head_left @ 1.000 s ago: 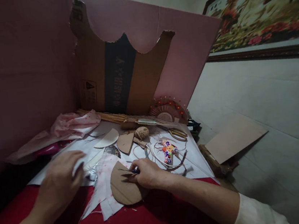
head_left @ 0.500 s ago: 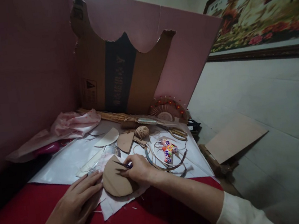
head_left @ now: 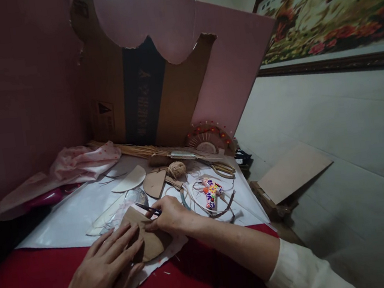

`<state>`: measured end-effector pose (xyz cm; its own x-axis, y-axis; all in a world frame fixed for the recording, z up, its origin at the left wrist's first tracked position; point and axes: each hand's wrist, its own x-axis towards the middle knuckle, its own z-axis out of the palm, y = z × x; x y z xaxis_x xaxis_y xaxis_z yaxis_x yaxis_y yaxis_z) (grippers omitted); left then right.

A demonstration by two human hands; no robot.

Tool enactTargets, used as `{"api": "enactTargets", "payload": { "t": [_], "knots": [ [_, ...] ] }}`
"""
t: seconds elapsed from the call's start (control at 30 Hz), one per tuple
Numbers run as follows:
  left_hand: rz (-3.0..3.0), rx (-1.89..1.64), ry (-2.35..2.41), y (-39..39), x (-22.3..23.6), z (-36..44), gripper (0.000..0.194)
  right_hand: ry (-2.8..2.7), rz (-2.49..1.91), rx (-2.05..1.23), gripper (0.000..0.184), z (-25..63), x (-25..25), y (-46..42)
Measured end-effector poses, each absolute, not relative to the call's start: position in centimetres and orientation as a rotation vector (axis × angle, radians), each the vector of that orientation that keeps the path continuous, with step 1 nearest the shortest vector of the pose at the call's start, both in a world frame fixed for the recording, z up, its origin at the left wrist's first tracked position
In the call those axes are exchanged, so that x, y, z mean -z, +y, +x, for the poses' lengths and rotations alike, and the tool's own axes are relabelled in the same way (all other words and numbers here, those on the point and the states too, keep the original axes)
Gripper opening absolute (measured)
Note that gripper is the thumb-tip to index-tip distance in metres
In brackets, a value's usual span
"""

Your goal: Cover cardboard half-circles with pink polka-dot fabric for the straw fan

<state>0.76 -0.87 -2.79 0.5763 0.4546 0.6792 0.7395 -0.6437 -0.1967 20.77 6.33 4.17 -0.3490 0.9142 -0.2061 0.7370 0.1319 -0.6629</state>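
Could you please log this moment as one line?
left hand: fingers on cardboard | right hand: holding pointed tool | cloth: under cardboard

Cardboard cutout [head_left: 155,245] on a cloth scrap [head_left: 154,267], front of worktop [head_left: 47,274]. Left hand [head_left: 105,266] on its left side; right hand [head_left: 169,214] at its right, tool [head_left: 148,209] in it. Behind: twine ball [head_left: 176,169], second cutout [head_left: 154,184] just left of it. Scissors [head_left: 223,170] right of the ball, small figure [head_left: 211,193] in front of them. Rear left, bunched fabric [head_left: 82,163]; rear right, pin disc [head_left: 208,138]; standing panel [head_left: 182,94] behind the lot.
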Motion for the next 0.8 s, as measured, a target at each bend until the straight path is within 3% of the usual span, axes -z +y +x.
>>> {"api": "enactTargets", "payload": {
  "t": [0.27,0.5,0.7,0.8],
  "knots": [
    [-2.387,0.881,-1.08,-0.9,2.1,1.0,0.039,-2.074,-1.57,-0.94,0.01,22.4,-3.9,7.2],
    [-2.384,0.822,-1.019,-0.5,1.6,1.2,0.037,-1.929,-1.505,-1.094,0.02,26.1,-5.0,6.9],
    [-2.375,0.793,-0.991,0.1,1.5,2.1,0.034,-1.978,-1.473,-0.942,0.039,28.4,-4.2,6.5],
    [-2.379,0.858,-1.004,0.2,1.4,2.3,0.028,-2.034,-1.492,-0.86,0.039,28.8,-3.7,6.2]
  ]
}}
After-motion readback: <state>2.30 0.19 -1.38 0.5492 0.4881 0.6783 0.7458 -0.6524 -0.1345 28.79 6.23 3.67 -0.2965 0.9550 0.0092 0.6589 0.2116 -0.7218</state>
